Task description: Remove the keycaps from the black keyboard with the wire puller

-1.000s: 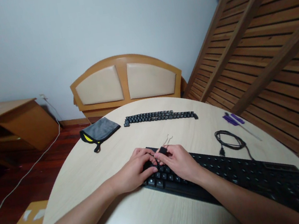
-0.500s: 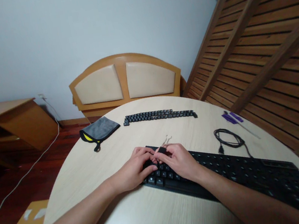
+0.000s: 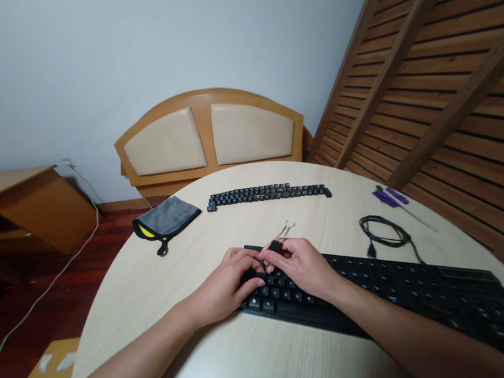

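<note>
A black keyboard point(image 3: 404, 292) lies slantwise on the table, running toward the lower right. Over its left end, my left hand point(image 3: 233, 283) is curled, thumb on the lower keys and fingertips close to my right hand; whether a small piece sits between those fingers is hidden. My right hand point(image 3: 304, 266) is closed around a wire keycap puller point(image 3: 276, 246) with a dark handle. Two thin hooked wire ends stick out above the fingers, pointing away from me. Both hands nearly touch over the upper left keys.
Loose black keycaps point(image 3: 262, 194) lie in rows at the table's far side. To their left is a folded grey cloth point(image 3: 166, 217) with yellow lining. On the right are a coiled black cable point(image 3: 384, 232), purple pieces point(image 3: 390, 197) and a thin pale stick point(image 3: 414, 215).
My right hand has shifted slightly rightward with the keycap puller, whose hooked wire ends now sit a little higher and further right. My left hand has barely moved.
</note>
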### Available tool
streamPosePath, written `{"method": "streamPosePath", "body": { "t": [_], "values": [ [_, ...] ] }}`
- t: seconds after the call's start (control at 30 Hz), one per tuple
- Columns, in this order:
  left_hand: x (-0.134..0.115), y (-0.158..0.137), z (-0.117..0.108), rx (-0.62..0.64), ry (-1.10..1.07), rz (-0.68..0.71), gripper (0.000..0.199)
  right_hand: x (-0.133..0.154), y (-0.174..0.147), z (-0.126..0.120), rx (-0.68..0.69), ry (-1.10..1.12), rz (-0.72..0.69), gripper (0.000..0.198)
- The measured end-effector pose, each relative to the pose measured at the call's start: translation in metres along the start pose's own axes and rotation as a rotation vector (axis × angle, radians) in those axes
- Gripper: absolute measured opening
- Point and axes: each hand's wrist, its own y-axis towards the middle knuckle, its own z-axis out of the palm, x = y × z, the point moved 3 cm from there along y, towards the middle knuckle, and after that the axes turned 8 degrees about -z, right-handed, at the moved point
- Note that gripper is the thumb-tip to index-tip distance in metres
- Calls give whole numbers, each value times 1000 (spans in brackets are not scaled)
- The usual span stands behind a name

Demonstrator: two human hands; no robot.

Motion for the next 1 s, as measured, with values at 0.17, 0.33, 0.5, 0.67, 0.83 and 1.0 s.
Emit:
{"method": "streamPosePath", "body": {
  "t": [0.17, 0.33, 0.5, 0.67, 0.83, 1.0],
  "values": [
    [8, 2, 6, -89, -53, -26, 17, 0, 2, -2, -55, -9, -34, 27],
    [15, 2, 9, -140, -82, -88, 28, -2, 2, -6, -168, -70, -34, 26],
    [11, 3, 4, -112, -66, -69, 9, -5, 2, -13, -263, -152, -30, 31],
    [6, 4, 0, -88, -17, -25, 9, -10, 3, -15, -285, -165, -13, 35],
    [5, 4, -2, -138, 7, -19, 12, -9, 3, -15, -300, -139, 12, 35],
    [15, 17, -17, -269, 147, -50, 17, -9, 4, -14, -286, -163, 25, 33]
  ]
}}
